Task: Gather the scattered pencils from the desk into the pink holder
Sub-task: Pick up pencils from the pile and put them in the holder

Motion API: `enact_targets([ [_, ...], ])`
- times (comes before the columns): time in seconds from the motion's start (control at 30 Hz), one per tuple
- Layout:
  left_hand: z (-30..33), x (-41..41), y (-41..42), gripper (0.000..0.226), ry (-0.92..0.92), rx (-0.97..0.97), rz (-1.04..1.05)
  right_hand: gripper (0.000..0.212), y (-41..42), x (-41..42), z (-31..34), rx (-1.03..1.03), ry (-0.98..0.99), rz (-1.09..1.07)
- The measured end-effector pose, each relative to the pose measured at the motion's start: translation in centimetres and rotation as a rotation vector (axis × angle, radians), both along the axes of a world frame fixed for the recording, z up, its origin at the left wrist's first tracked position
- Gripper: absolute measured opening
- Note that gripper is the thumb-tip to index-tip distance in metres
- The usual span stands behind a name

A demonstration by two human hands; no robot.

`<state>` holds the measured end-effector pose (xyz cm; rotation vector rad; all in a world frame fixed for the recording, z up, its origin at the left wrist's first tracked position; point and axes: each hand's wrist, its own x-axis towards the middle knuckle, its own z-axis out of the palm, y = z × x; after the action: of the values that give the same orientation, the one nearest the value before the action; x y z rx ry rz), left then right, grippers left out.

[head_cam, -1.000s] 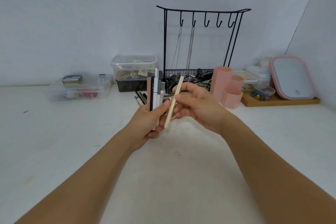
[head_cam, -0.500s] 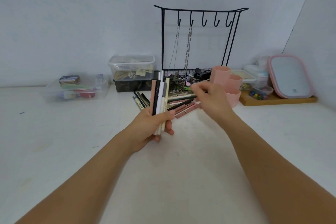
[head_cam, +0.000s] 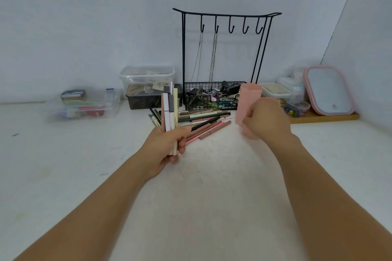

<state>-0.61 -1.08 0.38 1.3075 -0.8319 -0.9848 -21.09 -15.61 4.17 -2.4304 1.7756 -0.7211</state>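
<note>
Gripping upright pencils (head_cam: 169, 112), left hand (head_cam: 163, 146).

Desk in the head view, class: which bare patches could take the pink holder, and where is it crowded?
Bare desk lies between the forearms, before the loose pencils, and left of the left hand up to the clear box. Crowded: the back wall, from the wire rack past the pink holder in the right hand to the wooden tray.

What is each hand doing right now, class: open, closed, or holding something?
Left hand: closed round a bundle of pencils, held upright.
Right hand: closed round the pink holder.
</note>
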Motion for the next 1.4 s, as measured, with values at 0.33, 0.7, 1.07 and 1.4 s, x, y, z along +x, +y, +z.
enact_targets([
  [0.33, 0.2, -0.5, 0.5, 0.030, -0.087, -0.007, -0.047, 0.019, 6.3, 1.5, 5.0, 0.139, -0.392, 0.341],
  [0.7, 0.0, -2.9, 1.0, 0.034, -0.248, -0.050, -0.113, 0.031, 11.0, 7.8, 0.5, 0.576, -0.931, 0.598],
  [1.07, 0.3, -1.5, 1.0, 0.063, 0.901, -0.083, -0.364, 0.026, 9.8, 7.6, 0.1, 0.576, -1.342, 0.588],
  [1.4, 0.9, -2.2, 0.3, 0.044, 0.185, -0.156, 0.033, 0.029, 8.6, 6.5, 0.1, 0.399, -1.035, 0.463],
])
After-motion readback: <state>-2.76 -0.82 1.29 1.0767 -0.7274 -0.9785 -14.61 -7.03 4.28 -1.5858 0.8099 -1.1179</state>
